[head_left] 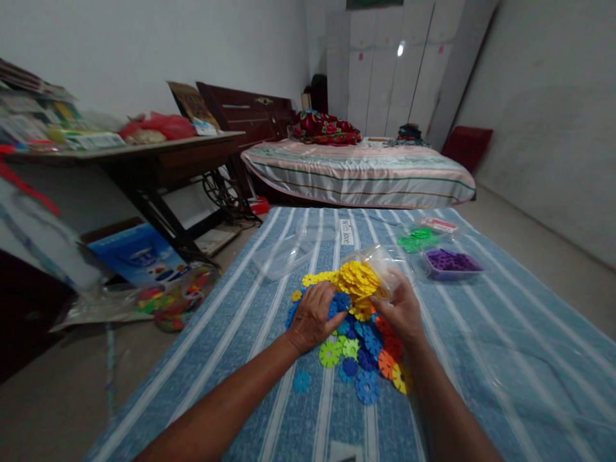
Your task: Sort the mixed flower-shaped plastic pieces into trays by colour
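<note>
With your right hand (402, 312) gripping the tilted clear tub (382, 268) of yellow discs (357, 280) at 12 o'clock of the mixed pile (362, 350) on the striped blanket (486, 340), and your left hand (312, 317) cupped over loose pieces, tipping further could spill the yellows back into the other colours.

Bedroom, white plaster walls, bare grey floor (553, 256). Far wall: tall white wardrobe (389, 64) with a light reflection on one door. Bed (356, 173) with striped cover, dark wooden headboard (245, 112). Left: dark treadle sewing-machine table (144, 160) piled with clutter. Red cushion (466, 146) leaning in right corner.
</note>
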The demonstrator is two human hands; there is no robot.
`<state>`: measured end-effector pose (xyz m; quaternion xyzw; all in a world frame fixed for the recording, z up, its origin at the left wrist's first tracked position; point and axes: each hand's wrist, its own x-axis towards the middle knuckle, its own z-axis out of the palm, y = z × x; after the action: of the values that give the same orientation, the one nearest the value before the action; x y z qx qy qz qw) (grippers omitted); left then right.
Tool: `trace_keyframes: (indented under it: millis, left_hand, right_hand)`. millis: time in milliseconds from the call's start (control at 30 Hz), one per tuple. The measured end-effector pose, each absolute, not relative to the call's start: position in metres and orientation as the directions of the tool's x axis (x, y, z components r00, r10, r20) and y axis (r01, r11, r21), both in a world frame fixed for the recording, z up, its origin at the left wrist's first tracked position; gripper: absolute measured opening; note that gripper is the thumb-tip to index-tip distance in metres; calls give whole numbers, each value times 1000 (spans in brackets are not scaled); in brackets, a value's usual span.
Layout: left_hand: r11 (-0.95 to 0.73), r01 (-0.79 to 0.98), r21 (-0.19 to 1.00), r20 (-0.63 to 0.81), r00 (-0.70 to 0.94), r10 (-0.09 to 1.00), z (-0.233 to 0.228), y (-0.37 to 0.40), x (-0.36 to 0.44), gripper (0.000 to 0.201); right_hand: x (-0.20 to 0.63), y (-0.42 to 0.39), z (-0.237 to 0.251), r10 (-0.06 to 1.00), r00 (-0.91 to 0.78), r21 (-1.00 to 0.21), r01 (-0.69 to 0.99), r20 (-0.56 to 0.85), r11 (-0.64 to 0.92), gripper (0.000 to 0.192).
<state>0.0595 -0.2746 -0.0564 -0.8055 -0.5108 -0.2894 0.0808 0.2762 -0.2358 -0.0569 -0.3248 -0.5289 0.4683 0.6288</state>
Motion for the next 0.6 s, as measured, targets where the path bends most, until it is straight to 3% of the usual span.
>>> trace_keyframes:
  millis: [167,267,433,600]
  left_hand:
    - [-276,816,508,462,12,887,-48,-276,56,51]
    - [-198,744,638,365,-66,929,-43,-276,54,55]
    - [-230,704,672,358,-37,933,-43,-276,52,62]
    - [-326,770,548,426,78,901,-44,-277,53,63]
  right_hand:
    - [275,-239,-52,923,-6,-893,-253,385,371,70]
    - [271,-241,-51,921,-11,-893,-249,389,374,68]
    - [264,-247,-46,913,-32,-884,-263,407,385,67]
    - [269,-245,-43,925,16,-884,-291,378,366,72]
